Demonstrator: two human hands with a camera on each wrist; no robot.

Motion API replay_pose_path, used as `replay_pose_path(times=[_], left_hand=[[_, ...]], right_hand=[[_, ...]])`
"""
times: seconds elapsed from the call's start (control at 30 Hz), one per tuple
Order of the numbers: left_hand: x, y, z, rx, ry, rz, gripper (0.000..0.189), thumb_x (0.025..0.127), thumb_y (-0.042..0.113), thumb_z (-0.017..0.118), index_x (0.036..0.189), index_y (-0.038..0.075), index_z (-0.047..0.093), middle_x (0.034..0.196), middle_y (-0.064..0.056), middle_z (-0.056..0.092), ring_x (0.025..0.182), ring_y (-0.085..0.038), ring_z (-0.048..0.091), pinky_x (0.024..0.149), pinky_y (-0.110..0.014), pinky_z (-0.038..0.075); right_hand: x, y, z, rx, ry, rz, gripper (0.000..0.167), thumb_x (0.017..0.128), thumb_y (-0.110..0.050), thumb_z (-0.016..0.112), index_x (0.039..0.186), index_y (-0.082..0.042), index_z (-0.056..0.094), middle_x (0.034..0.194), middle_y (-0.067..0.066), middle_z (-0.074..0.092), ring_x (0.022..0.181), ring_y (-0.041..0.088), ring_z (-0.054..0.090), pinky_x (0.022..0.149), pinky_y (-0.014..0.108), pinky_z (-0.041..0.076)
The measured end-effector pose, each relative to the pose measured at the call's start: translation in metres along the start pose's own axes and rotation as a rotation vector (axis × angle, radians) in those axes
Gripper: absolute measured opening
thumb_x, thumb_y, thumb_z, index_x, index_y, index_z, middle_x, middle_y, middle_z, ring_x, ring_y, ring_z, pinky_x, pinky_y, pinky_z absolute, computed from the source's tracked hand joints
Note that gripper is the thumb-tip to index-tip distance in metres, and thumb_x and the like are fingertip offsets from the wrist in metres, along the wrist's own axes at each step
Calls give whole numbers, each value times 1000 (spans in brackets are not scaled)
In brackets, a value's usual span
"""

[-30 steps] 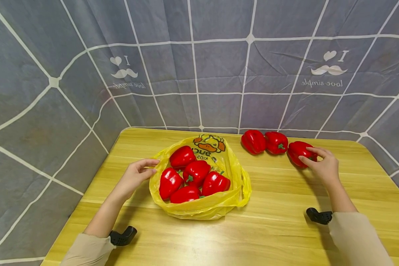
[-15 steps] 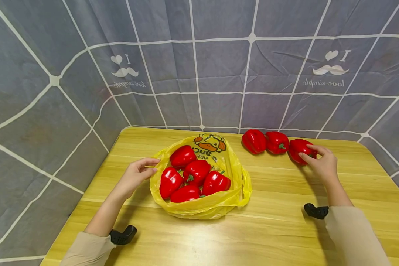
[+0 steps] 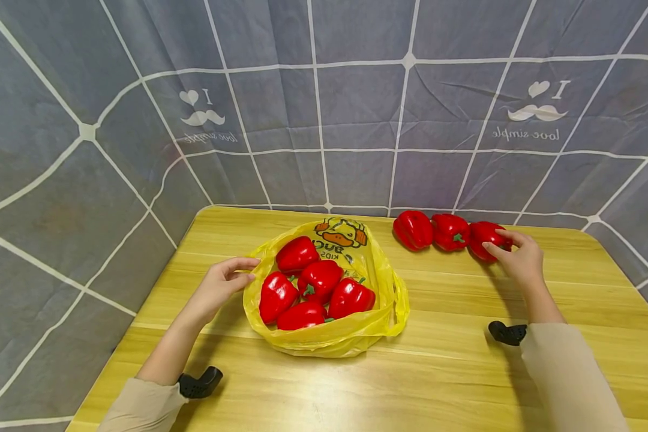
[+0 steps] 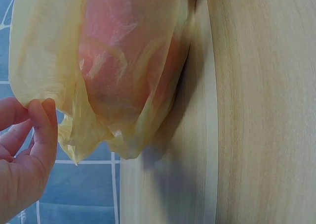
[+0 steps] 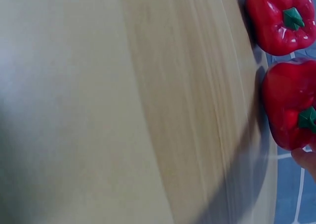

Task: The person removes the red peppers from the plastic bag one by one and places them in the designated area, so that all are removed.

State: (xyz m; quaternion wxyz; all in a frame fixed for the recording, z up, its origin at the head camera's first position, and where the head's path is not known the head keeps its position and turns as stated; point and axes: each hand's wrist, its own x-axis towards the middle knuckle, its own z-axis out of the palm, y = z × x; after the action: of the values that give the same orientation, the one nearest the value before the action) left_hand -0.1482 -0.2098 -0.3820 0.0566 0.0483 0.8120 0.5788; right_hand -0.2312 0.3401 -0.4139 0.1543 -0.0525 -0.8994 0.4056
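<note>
On the left, my left hand (image 3: 220, 289) pinches the rim of a thin yellow plastic bag (image 3: 324, 347); in the left wrist view, thumb and finger meet on the bag's edge (image 4: 42, 83). Several glossy red bell peppers (image 3: 320, 277) lie inside the wide-mouthed bag. At the back right, my right hand (image 3: 522, 259) grips another red bell pepper (image 3: 480, 235) by its stem end, with the thumb on its near side. That pepper is right beside the middle bell pepper (image 3: 449, 230) of a row. In the right wrist view, only a fingertip (image 5: 305, 157) shows at the gripped pepper's lower edge.
A third bell pepper (image 3: 413, 230) ends the row on its left, near the table's back edge. The wooden table (image 3: 437, 372) meets a grey curtain (image 3: 356, 108) with white lines behind and at the sides. Black devices (image 3: 200, 383) sit at both wrists.
My right hand has shifted left and slightly away from me, bringing its bell pepper up against the row. The left hand and the bag stay in place.
</note>
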Motion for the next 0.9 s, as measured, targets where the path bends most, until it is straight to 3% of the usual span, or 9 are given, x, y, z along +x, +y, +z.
replay_pose_path(times=[0.23, 0.43, 0.63, 0.9], left_hand=[[-1, 0, -1, 2, -2, 6, 33, 91, 3, 55, 121, -10, 53, 118, -25, 53, 89, -12, 57, 80, -19, 47], [-1, 0, 0, -6, -2, 10, 33, 91, 2, 55, 121, -11, 53, 116, -25, 55, 87, -11, 58, 79, -19, 48], [-1, 1, 1, -18, -4, 3, 33, 91, 2, 55, 121, -11, 53, 115, -25, 55, 87, -10, 58, 80, -19, 48], [0, 2, 1, -13, -6, -6, 33, 91, 3, 55, 121, -10, 53, 116, -24, 55, 87, -11, 58, 80, -19, 48]], right_hand=[[9, 2, 4, -3, -5, 5, 48, 88, -23, 63, 124, 8, 54, 125, 32, 49, 116, 46, 38, 92, 55, 32], [12, 3, 4, 15, -20, 70, 53, 89, -30, 62, 128, 4, 51, 128, 29, 48, 118, 44, 39, 85, 37, 37], [16, 2, 3, 17, -25, 84, 54, 89, -31, 61, 129, 3, 50, 131, 28, 46, 119, 44, 39, 77, 21, 36], [20, -1, 6, 40, -28, 98, 52, 90, -29, 60, 129, 4, 50, 129, 28, 48, 117, 42, 42, 72, 11, 34]])
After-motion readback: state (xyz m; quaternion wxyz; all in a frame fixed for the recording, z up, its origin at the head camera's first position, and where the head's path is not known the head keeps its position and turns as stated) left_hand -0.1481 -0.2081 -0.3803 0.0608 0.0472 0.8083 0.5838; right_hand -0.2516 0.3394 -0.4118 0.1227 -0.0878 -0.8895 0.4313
